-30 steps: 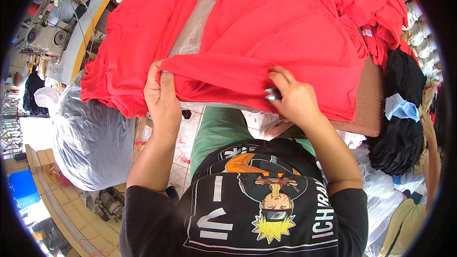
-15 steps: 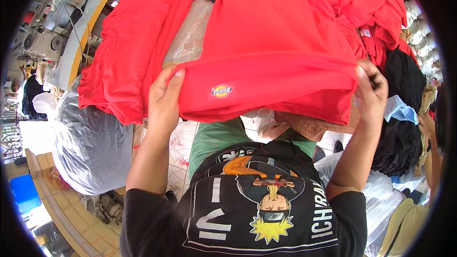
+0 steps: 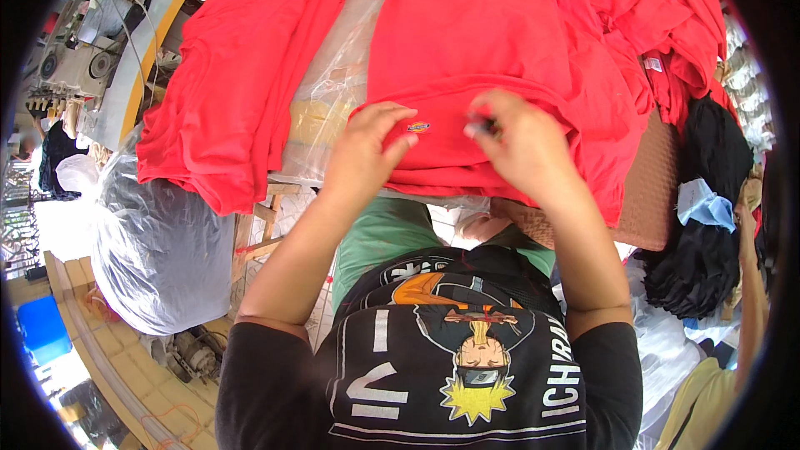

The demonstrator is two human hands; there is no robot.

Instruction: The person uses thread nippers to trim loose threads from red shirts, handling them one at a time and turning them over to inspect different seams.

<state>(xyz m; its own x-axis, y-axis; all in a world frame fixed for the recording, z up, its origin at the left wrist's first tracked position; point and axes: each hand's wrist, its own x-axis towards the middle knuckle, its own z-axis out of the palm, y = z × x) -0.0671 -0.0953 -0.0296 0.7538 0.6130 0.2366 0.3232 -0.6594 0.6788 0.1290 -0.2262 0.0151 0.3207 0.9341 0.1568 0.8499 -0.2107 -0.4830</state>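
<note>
A red garment (image 3: 492, 25) of smooth cloth lies before me, its near edge folded over into a band. A small oval label (image 3: 418, 127) with yellow, red and blue shows on that band. My left hand (image 3: 364, 150) is at the band's left end beside the label, thumb and fingers apart with nothing between them. To the right of the label is my right hand (image 3: 525, 146), curled over the cloth and blurred by motion. Something small and dark shows between its thumb and fingers; its kind cannot be made out.
A stack of red garments (image 3: 237, 75) hangs over the table's left side, with clear plastic (image 3: 329, 100) beside it. More red cloth (image 3: 658, 8) is heaped far right, above black cloth bundles (image 3: 696, 258). A large plastic-wrapped bag (image 3: 162, 250) stands at left. Another person's arm (image 3: 750, 283) shows at right.
The red garment's stretched edge has been lowered onto the pile and let go. Both hands have moved inward, toward the label.
</note>
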